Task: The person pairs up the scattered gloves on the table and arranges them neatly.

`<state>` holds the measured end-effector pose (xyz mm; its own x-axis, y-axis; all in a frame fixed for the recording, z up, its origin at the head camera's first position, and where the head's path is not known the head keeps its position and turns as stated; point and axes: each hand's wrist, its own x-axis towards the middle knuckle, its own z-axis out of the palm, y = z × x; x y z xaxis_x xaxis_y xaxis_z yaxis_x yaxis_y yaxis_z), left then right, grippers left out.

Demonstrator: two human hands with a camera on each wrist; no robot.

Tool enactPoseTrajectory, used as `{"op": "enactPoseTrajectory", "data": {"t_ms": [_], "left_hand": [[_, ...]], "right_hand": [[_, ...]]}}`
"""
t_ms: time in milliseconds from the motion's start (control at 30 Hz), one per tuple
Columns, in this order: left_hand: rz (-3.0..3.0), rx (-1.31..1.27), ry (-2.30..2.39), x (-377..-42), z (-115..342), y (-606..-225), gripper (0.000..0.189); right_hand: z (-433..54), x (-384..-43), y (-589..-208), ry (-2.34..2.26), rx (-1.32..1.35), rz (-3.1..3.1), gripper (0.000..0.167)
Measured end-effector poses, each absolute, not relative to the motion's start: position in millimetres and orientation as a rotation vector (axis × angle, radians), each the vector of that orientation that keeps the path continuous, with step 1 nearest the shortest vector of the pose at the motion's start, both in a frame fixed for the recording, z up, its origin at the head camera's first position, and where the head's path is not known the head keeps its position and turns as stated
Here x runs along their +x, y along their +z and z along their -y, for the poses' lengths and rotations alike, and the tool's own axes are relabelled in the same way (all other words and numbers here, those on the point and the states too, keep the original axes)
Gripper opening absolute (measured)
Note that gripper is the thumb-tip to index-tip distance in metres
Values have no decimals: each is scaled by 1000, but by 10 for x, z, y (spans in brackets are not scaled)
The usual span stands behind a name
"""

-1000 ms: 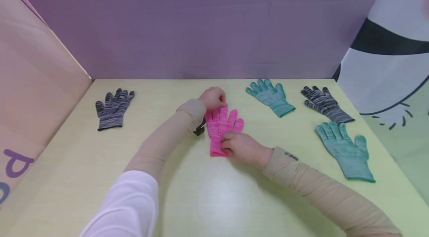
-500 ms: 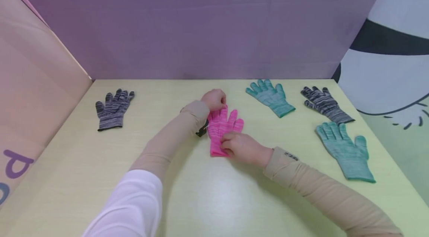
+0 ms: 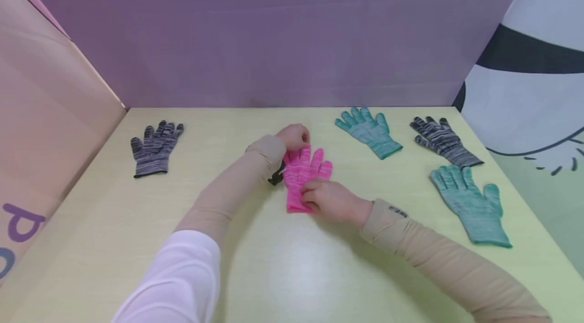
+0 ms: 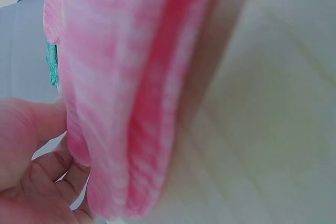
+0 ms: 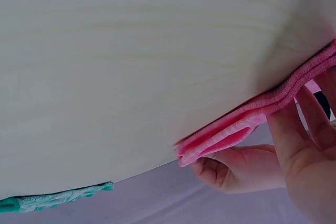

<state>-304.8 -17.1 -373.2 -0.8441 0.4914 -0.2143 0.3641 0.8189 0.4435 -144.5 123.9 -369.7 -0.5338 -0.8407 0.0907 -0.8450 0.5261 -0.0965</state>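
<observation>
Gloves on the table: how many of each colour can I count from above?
Pink glove: 1 (another could be stacked underneath; I can't tell)
Teal gloves: 2
Black-and-grey gloves: 2
Total: 5 visible from above

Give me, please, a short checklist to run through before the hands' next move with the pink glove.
1. Left hand at a finger end of the pink glove: ok, pinching.
2. Right hand at the cuff: ok, touching.
3. Right hand's hold, pinching or pressing: cannot tell.
4. Single glove or stacked pair: cannot tell; edges look layered.
5. Farther teal glove apart from the pink: ok.
6. Dark glove on the right apart from nearer teal glove: cannot tell; they nearly meet.
</observation>
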Motion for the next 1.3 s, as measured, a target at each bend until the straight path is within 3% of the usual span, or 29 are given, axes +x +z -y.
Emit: {"op": "enactPoseTrajectory", "data": {"t_ms": [433,700,1300], "left_hand": [[-2732,819,550,-2936,299,-3611,27],[-2740,885,515,-2632,421,-3443,28],[-2607,1069,419,-1896,598,-3479,18]], "right_hand": [[-1277,-1475,-3693,171,1532,2767,20],[-1302,-1484,-3680,263,1485,2843,22],[-1373,-1505,-3732,390,1518,2819,20]]}}
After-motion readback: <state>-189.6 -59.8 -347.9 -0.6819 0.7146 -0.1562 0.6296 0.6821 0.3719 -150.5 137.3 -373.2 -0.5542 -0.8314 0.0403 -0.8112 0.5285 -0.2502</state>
